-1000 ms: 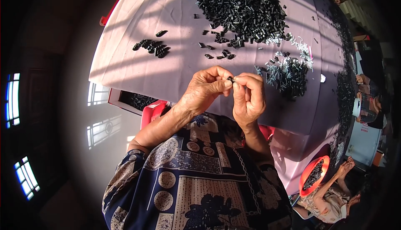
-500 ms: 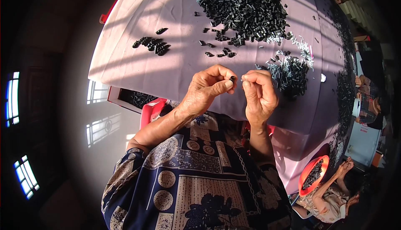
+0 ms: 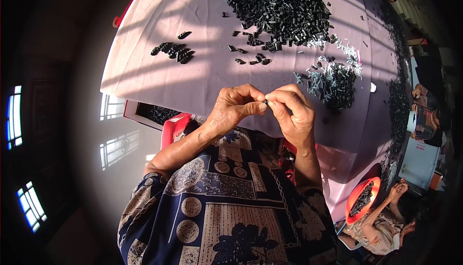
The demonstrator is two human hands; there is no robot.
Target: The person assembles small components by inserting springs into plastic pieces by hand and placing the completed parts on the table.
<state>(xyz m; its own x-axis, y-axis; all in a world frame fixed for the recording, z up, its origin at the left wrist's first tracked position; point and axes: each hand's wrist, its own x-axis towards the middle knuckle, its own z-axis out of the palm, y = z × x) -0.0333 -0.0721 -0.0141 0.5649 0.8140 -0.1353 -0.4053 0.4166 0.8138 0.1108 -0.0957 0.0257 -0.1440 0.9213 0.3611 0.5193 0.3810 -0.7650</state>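
Observation:
My left hand [image 3: 232, 107] pinches a small black plastic part [image 3: 265, 101] between thumb and forefinger. My right hand [image 3: 292, 112] meets it from the other side, its thumb and forefinger closed at the same part; whatever small piece sits in that pinch is hidden. Both hands are above the near edge of the pink-covered table [image 3: 193, 79]. Beyond them lies a big heap of small black cylindrical parts [image 3: 284, 12]. A pile of small pale and dark pieces [image 3: 330, 84] is to the right of my right hand. Several assembled-looking black parts [image 3: 173, 51] form a small group farther left.
Loose black parts [image 3: 255, 61] are scattered between the heap and my hands. Below the table edge at left stands an open box [image 3: 143, 123] of black parts beside a red plastic chair [image 3: 171, 129]. At lower right, another person [image 3: 378, 229] sits near an orange basin [image 3: 353, 198].
My right hand has moved left, and its fingertips now meet the black part in my left hand. A small pale piece seen in the right fingertips before is now hidden.

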